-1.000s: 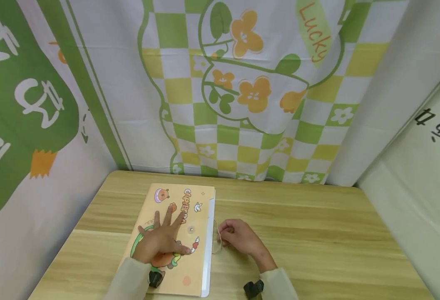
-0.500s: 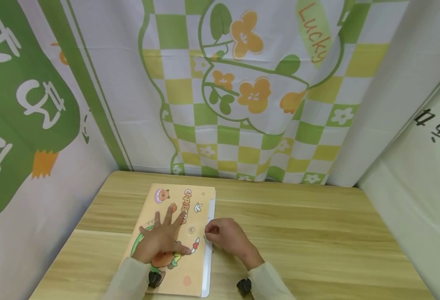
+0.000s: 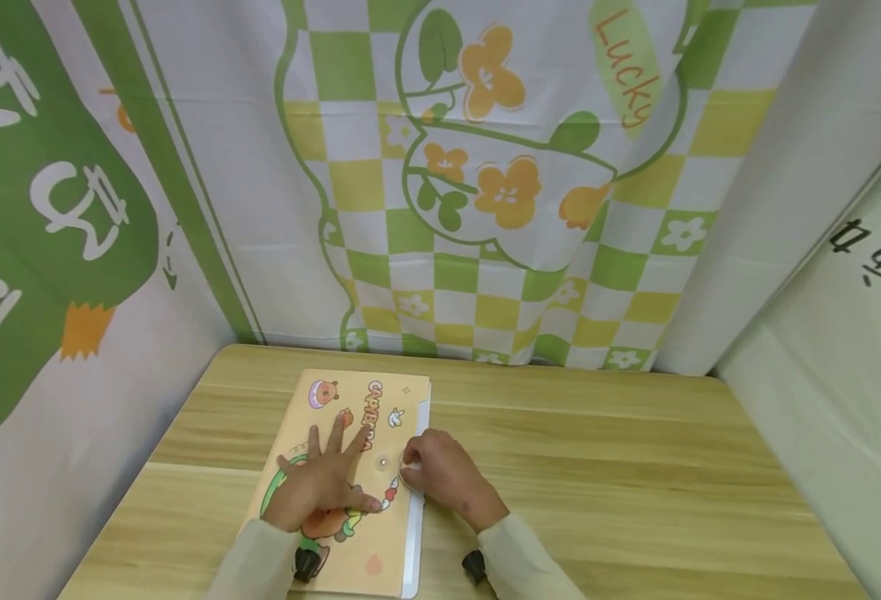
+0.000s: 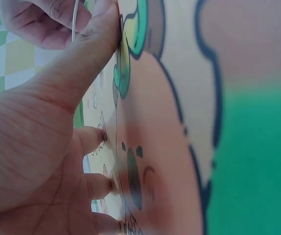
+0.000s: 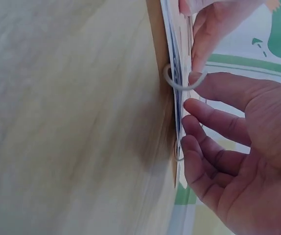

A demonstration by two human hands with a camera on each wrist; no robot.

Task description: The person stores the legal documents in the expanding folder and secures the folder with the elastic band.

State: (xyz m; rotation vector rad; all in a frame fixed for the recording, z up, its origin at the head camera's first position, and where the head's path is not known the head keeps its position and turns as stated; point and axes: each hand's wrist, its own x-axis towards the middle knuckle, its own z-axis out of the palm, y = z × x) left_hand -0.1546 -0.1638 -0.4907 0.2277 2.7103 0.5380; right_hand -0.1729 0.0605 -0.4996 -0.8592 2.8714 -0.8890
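Note:
A pale orange cartoon folder (image 3: 361,546) lies on the wooden table, with a white inner edge (image 3: 413,542) along its right side. A small round button (image 3: 383,461) sits on its cover. My left hand (image 3: 320,487) presses flat on the cover, fingers spread. My right hand (image 3: 448,473) pinches a thin whitish elastic cord (image 5: 183,87) at the folder's right edge, a little right of the button. In the right wrist view the cord loops around the folder's edge. Part of the cord also shows in the left wrist view (image 4: 75,22); its end between the fingertips is hidden.
The wooden table (image 3: 620,475) extends to the right of the folder. A green and yellow checked curtain (image 3: 485,250) hangs behind the table, with printed cloths on the left and right sides.
My right hand has moved left with the elastic cord, from beside the folder to over its right edge, near the button. My left hand has stayed on the cover.

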